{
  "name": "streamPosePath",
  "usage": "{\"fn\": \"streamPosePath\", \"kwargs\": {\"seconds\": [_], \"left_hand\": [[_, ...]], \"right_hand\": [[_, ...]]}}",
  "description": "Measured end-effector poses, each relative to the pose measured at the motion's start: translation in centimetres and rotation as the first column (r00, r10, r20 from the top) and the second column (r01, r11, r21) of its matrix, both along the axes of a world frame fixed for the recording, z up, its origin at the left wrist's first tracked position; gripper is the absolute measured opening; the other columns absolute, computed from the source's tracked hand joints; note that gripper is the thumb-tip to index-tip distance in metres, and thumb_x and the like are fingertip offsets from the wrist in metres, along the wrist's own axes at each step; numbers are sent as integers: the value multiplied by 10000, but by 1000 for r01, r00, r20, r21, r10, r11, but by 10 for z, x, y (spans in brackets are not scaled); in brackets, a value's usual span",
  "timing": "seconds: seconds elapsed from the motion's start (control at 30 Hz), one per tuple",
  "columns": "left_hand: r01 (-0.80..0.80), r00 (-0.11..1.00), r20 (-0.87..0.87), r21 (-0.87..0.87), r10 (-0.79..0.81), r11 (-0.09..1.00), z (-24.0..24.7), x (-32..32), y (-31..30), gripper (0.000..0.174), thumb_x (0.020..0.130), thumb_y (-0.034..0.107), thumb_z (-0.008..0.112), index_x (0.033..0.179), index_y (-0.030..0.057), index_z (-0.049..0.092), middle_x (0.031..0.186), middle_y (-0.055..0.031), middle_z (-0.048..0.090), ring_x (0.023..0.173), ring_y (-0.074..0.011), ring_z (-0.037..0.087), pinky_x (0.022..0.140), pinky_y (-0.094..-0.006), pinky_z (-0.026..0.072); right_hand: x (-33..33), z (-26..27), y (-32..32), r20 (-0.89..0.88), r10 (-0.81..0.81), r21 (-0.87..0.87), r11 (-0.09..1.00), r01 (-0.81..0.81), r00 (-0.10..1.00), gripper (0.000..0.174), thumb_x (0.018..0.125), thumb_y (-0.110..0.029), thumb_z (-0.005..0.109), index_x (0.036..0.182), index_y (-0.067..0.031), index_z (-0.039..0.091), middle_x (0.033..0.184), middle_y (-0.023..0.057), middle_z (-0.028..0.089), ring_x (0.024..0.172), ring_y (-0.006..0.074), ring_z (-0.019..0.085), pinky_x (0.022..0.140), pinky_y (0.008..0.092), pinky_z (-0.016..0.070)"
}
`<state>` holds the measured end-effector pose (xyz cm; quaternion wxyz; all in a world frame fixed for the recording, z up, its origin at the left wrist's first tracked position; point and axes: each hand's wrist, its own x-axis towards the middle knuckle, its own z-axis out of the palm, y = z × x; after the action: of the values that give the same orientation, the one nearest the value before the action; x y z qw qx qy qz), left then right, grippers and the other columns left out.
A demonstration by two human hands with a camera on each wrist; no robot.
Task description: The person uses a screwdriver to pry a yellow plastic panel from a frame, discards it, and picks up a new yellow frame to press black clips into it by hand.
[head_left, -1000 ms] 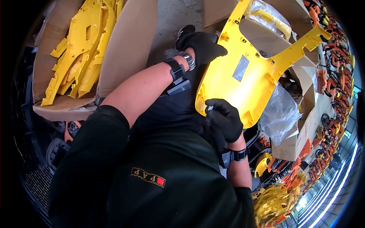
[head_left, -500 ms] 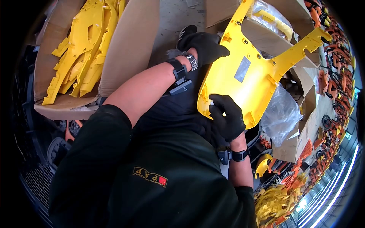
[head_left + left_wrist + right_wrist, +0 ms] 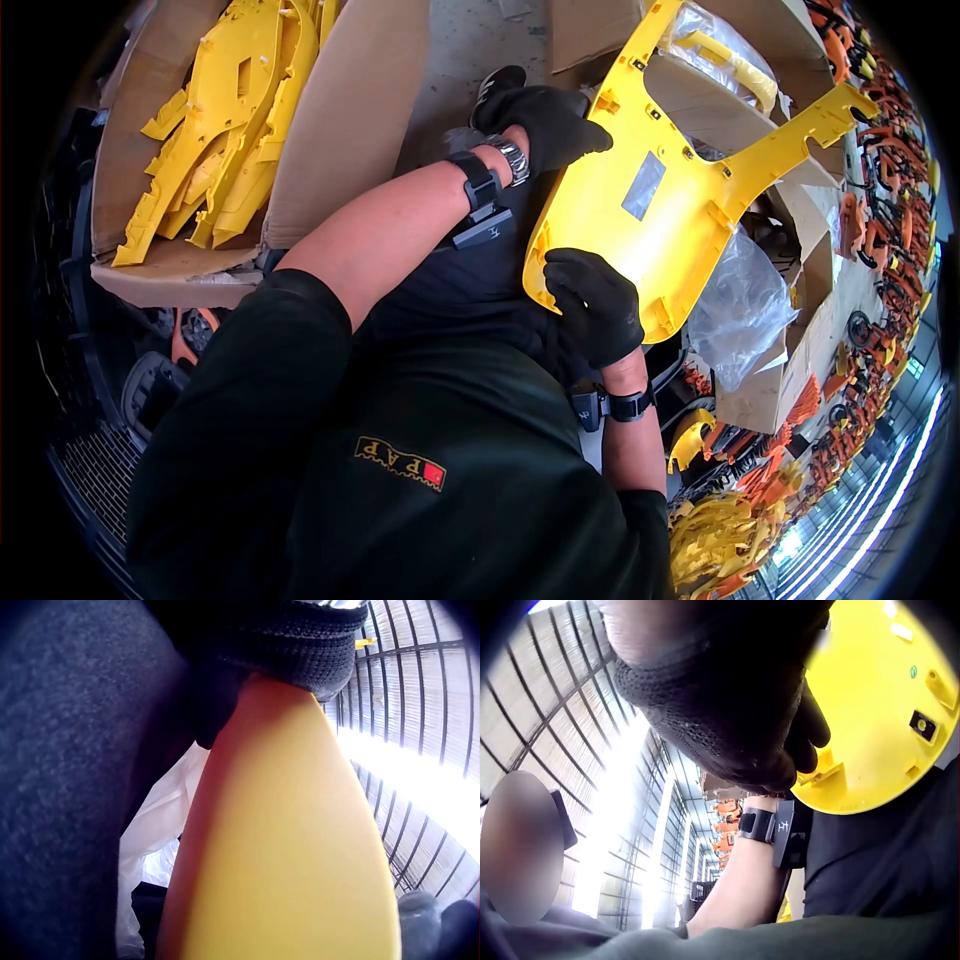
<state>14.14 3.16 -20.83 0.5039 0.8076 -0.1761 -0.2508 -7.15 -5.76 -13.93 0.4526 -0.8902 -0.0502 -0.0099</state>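
A large yellow forked panel (image 3: pixel 610 225) lies inner side up over the person's lap, with tabs and dark clips along its rim. The left hand (image 3: pixel 550 125), in a black glove, grips its left edge; the left wrist view shows the glove wrapped over the panel's (image 3: pixel 292 825) narrow part. The gloved right hand (image 3: pixel 598 308) is at the lower left rim, fingers curled over the inner face. In the right wrist view, a small pale piece (image 3: pixel 823 637), blurred, shows at the right hand's (image 3: pixel 720 697) fingers, beside the panel (image 3: pixel 862 705). The fingertips are partly hidden.
A cardboard box (image 3: pixel 345 120) at the left holds several yellow panels (image 3: pixel 225 100). On the right stand open cartons (image 3: pixel 800 340) with clear plastic wrap (image 3: pixel 740 305) and a wrapped yellow part. Orange and yellow parts (image 3: pixel 715 535) are piled beyond.
The right hand's fingers have shifted up along the panel's lower left corner and curled more closely. The pale piece at their tips is now hidden in the head view. The left hand keeps its grip.
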Motion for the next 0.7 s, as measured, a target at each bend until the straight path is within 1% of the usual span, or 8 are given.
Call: {"fn": "streamPosePath", "kwargs": {"seconds": [0.07,0.1,0.17,0.4,0.5,0.53,0.57,0.7], "left_hand": [[21,1000,-19,-15,-21,1000,3,1,2,368,800,281,784,1024,-7,735,950,-141,761,798,-226,731,729,-311,563],[22,1000,-18,-15,-22,1000,2,1,1,368,800,281,784,1024,-7,735,950,-141,761,798,-226,731,729,-311,563],[23,1000,-10,-11,-23,1000,1,1,0,370,804,289,779,1022,-6,734,941,-139,760,794,-226,730,727,-308,560],[7,1000,15,33,-8,999,-2,0,-3,351,810,287,771,1000,-6,734,923,-144,757,778,-232,724,704,-316,553],[6,993,116,86,-16,996,-3,2,-4,361,811,300,766,1003,-4,735,920,-150,756,781,-233,723,700,-318,552],[4,992,125,81,-14,997,-3,3,-3,366,810,307,763,1003,-4,736,915,-152,756,779,-233,723,698,-319,551],[6,991,130,76,-16,997,-3,1,-3,372,809,314,760,1003,-3,737,910,-154,756,777,-233,722,696,-320,550],[7,995,96,138,-21,990,4,2,-8,390,807,335,752,993,-8,736,892,-152,755,771,-233,722,693,-326,548]], "right_hand": [[1,-3,-2,77,124,-131,985,-114,989,223,775,40,704,991,-16,707,1070,151,724,965,319,708,841,368,572],[2,-2,-1,78,123,-131,985,-112,989,223,775,40,704,991,-16,707,1070,151,724,965,319,708,841,368,572],[4,2,2,137,174,-280,951,-130,975,275,729,-42,719,1002,-72,723,1085,105,722,902,296,709,806,376,575],[5,-4,2,199,234,-415,900,-135,952,307,705,-72,722,1011,-80,719,1093,93,718,915,296,703,797,385,572],[6,-2,2,113,186,-297,944,-145,976,276,751,-56,713,1027,-63,707,1110,113,705,907,298,698,810,379,569],[4,5,2,-20,84,-62,994,-85,996,235,800,-29,689,1035,-40,696,1119,131,696,928,287,693,825,361,557],[1,9,2,-177,11,165,986,19,984,196,848,-2,664,1042,-16,684,1129,150,687,949,276,688,840,343,545],[5,-4,6,-209,-55,184,978,94,976,193,875,-37,665,1066,-14,673,1131,155,670,949,249,679,841,328,541]]}}
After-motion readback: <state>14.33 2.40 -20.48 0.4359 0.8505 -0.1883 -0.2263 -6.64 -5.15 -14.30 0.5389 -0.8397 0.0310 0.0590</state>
